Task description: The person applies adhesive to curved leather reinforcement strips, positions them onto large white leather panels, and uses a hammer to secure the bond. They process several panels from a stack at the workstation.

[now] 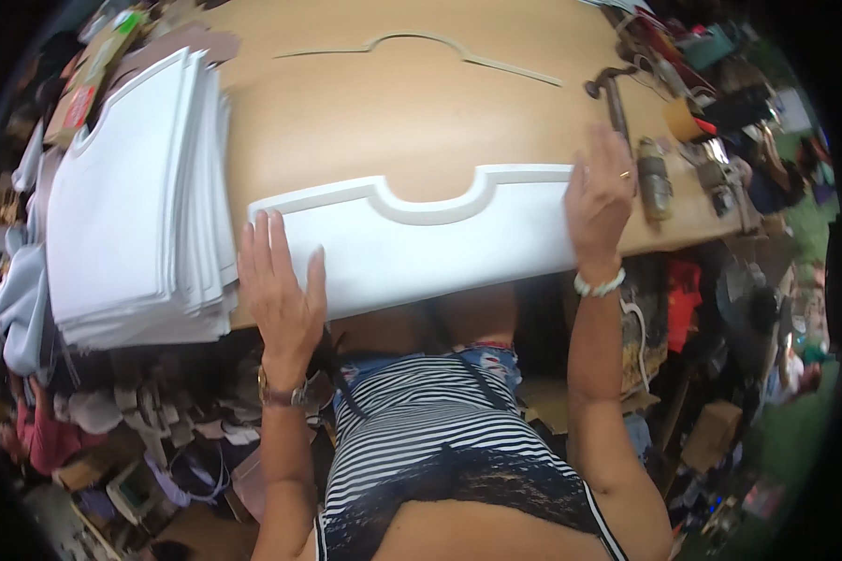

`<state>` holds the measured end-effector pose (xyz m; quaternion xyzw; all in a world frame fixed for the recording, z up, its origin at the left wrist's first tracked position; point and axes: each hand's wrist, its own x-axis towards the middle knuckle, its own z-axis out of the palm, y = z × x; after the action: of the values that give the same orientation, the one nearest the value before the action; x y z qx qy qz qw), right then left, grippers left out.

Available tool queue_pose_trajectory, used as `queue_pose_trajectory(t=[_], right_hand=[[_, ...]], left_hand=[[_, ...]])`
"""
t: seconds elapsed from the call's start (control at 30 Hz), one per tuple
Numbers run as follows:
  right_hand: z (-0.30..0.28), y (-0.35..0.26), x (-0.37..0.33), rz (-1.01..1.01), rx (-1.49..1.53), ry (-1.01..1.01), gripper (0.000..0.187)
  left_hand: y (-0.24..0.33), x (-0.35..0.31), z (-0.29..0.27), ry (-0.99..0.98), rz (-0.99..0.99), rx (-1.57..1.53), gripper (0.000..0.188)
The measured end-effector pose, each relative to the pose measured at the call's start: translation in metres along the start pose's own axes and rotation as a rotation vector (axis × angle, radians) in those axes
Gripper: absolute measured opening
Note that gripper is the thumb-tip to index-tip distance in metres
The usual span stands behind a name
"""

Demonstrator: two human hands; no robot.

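Note:
A white panel (412, 257) lies along the near edge of the table, its far edge cut with a rounded notch. A raised pale border (430, 213) follows that notched edge. My left hand (279, 280) rests on the panel's left end, fingers stretched out and thumb apart. At the right end, my right hand (599, 192) lies over the panel's corner with its fingers extended, slightly blurred. Neither hand grips anything that I can see. Farther back on the table, a thin pale strip (421, 37) has a matching bump in its middle.
A tall stack of similar white panels (126, 206) stands left of my left hand. Toward the right edge of the wooden table (346, 112) lie a hammer (614, 98) and a taped bottle (656, 182). Various materials crowd the floor around the table.

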<state>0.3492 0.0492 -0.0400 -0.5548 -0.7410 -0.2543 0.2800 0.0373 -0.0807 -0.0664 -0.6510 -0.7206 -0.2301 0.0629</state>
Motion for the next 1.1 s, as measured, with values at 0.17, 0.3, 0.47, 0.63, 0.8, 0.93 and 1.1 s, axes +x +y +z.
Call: queue_pose_trajectory(t=[0.17,0.3,0.47,0.63,0.8,0.93,1.1], right_hand=[[0.029,0.086,0.023,0.482,-0.152,-0.421,0.036],[0.039,0.11,0.017,0.5,0.061,-0.522,0.042],[-0.039,0.06,-0.022,0.681,0.621,-0.341,0.033],[-0.07,0.038,-0.068,0.68,0.593,-0.384,0.048],[-0.061,0.028,-0.082,0.727,0.503,-0.225,0.053],[-0.062,0.038,-0.074,0.708,0.399,-0.508,0.051],[-0.055,0.017,-0.079,0.57,0.462,-0.284,0.052]], left_hand=[[0.066,-0.026,0.032,-0.172,0.444,-0.29,0.062],[0.106,-0.024,0.058,-0.253,0.581,-0.365,0.057],[0.104,-0.029,0.071,-0.239,0.574,-0.281,0.05],[0.103,-0.028,0.069,-0.25,0.592,-0.278,0.05],[0.106,-0.027,0.07,-0.251,0.596,-0.31,0.051],[0.107,-0.027,0.069,-0.261,0.593,-0.3,0.052],[0.105,-0.026,0.065,-0.22,0.636,-0.267,0.054]])
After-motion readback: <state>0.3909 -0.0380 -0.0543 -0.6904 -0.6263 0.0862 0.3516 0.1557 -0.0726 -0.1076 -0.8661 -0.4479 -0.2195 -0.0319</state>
